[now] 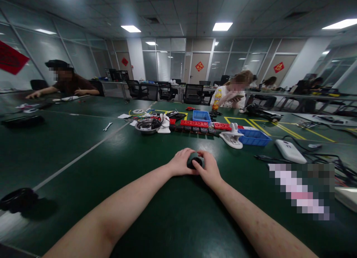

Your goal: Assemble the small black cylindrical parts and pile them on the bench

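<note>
My left hand (182,163) curves round the left side of a small dark round object (192,162) with a ring-like black top, low over the green table (134,161). On its right side my right hand (208,168) is wrapped round it too, thumb across the front edge. Its exact kind I cannot make out, since fingers cover much of it. Beyond the hands stands a white clamp (232,137). A row of red and black blocks (195,124) runs across behind them.
A metal bowl (147,130) of wires, blue bins (254,138) and a wrench (107,126) lie farther off. At right are a white box-shaped device (290,150) and cables; a black round thing (19,200) sits at left. Other people sit across the table.
</note>
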A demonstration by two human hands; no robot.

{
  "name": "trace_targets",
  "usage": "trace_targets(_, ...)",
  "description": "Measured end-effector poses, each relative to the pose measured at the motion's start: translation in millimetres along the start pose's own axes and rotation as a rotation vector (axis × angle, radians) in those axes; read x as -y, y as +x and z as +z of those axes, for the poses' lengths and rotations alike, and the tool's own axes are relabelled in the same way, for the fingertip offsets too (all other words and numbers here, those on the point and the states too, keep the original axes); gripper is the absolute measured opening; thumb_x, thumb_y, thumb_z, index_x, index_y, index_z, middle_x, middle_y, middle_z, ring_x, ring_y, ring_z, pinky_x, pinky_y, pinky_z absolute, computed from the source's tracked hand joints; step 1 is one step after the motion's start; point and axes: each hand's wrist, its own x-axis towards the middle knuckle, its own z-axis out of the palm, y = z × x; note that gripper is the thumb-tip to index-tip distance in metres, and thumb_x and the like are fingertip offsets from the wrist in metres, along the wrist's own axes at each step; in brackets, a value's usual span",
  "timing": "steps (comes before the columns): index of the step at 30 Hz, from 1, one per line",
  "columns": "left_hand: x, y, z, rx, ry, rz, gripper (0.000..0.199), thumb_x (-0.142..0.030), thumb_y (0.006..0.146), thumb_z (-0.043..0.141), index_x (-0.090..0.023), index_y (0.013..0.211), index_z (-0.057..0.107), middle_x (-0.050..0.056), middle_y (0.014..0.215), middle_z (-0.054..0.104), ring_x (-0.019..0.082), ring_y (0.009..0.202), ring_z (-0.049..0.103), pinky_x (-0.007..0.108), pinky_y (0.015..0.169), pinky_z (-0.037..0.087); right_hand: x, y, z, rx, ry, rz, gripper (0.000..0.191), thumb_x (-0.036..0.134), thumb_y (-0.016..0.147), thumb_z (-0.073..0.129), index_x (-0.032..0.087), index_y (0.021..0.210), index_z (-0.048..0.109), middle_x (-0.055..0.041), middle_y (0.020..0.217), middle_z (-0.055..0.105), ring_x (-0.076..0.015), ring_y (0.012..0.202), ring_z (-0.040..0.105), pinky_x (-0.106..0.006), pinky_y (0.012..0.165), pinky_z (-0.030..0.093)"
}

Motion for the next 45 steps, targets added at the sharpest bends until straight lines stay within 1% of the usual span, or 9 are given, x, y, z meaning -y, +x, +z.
trace_targets(4, -7, -1, 2.5, -0.025, 0.07, -0.041, 0.067, -0.051, 0.053, 0.072, -0.018, 0.106, 0.049, 0.009, 0.109, 0.047, 0.029, 0.105, 0.044, 0.044, 0.094, 0.035, -1, 0, 3, -0.012, -0.039, 0.055, 0.037, 0.041, 0.074, 0.056, 0.014, 0.099, 0.052, -0.0097, 0.087, 0.057, -0.0254, 0.082, 0.053, -0.04, 0.074, 0.043)
trace_targets(8, -9, 0, 4.1, -0.006, 0.113, -0.067, 0.044, -0.049, 0.06, 0.068, -0.019, 0.089, 0.055, 0.007, 0.097, 0.05, 0.027, 0.095, 0.048, 0.04, 0.086, 0.04, 0, 1, 4, -0.004, -0.054, 0.062, 0.025, 0.037, 0.073, 0.058, 0.017, 0.087, 0.054, -0.0068, 0.083, 0.057, -0.0232, 0.079, 0.052, -0.037, 0.072, 0.042)
trace_targets(12, -6, 2, 4.3, 0.026, 0.112, -0.065, 0.037, -0.046, 0.062, 0.067, -0.018, 0.085, 0.058, 0.006, 0.092, 0.053, 0.025, 0.091, 0.05, 0.037, 0.082, 0.042, 3, 2, 1, -0.002, -0.053, 0.048, 0.019, 0.035, 0.074, 0.058, 0.019, 0.083, 0.057, -0.0061, 0.084, 0.056, -0.023, 0.083, 0.051, -0.037, 0.075, 0.042)
trace_targets(20, 3, 5, 4.3, 0.062, 0.021, -0.017, 0.043, -0.038, 0.063, 0.068, -0.017, 0.1, 0.06, 0.006, 0.103, 0.058, 0.024, 0.097, 0.053, 0.034, 0.088, 0.042, 4, 3, -2, 0.035, -0.009, -0.002, 0.022, 0.023, 0.076, 0.054, 0.019, 0.096, 0.063, -0.0076, 0.09, 0.058, -0.0237, 0.086, 0.051, -0.039, 0.078, 0.042)
trace_targets(29, 10, 8, 6.8, 0.078, -0.02, 0.031, 0.043, -0.032, 0.06, 0.07, -0.016, 0.099, 0.062, 0.005, 0.101, 0.061, 0.025, 0.097, 0.054, 0.033, 0.088, 0.041, -4, 6, -4, 0.124, 0.094, -0.111, 0.037, 0.01, 0.077, 0.039, 0.024, 0.098, 0.066, -0.0014, 0.103, 0.065, -0.0201, 0.092, 0.053, -0.037, 0.085, 0.041)
trace_targets(34, 11, 8, 7.0, 0.084, -0.014, 0.038, 0.044, -0.034, 0.061, 0.069, -0.016, 0.1, 0.061, 0.005, 0.102, 0.06, 0.026, 0.098, 0.054, 0.035, 0.088, 0.041, -6, 4, -2, 0.147, 0.109, -0.103, 0.04, 0.011, 0.078, 0.037, 0.024, 0.104, 0.064, -0.0021, 0.111, 0.062, -0.0207, 0.103, 0.051, -0.041, 0.092, 0.038)
trace_targets(40, 8, 6, 5.7, 0.083, -0.002, 0.019, 0.057, -0.047, 0.059, 0.07, -0.017, 0.106, 0.055, 0.007, 0.105, 0.058, 0.027, 0.1, 0.052, 0.038, 0.09, 0.04, -7, 0, 1, 0.129, 0.089, -0.045, 0.045, 0.02, 0.08, 0.039, 0.023, 0.124, 0.047, -0.0057, 0.127, 0.051, -0.0267, 0.12, 0.04, -0.06, 0.101, 0.017)
trace_targets(42, 6, 4, 4.8, 0.069, 0.001, 0.004, 0.062, -0.052, 0.058, 0.07, -0.018, 0.107, 0.053, 0.007, 0.106, 0.056, 0.026, 0.1, 0.051, 0.037, 0.09, 0.04, -5, -1, 1, 0.1, 0.077, -0.028, 0.045, 0.025, 0.079, 0.044, 0.021, 0.125, 0.044, -0.0079, 0.125, 0.051, -0.0272, 0.117, 0.042, -0.058, 0.101, 0.017)
trace_targets(45, 4, 3, 3.7, 0.029, 0.022, -0.037, 0.061, -0.055, 0.057, 0.069, -0.017, 0.103, 0.053, 0.007, 0.104, 0.054, 0.026, 0.099, 0.049, 0.037, 0.087, 0.042, -3, -1, 0, 0.046, 0.051, 0.009, 0.043, 0.035, 0.079, 0.05, 0.017, 0.118, 0.047, -0.0115, 0.115, 0.055, -0.0276, 0.108, 0.048, -0.052, 0.097, 0.029)
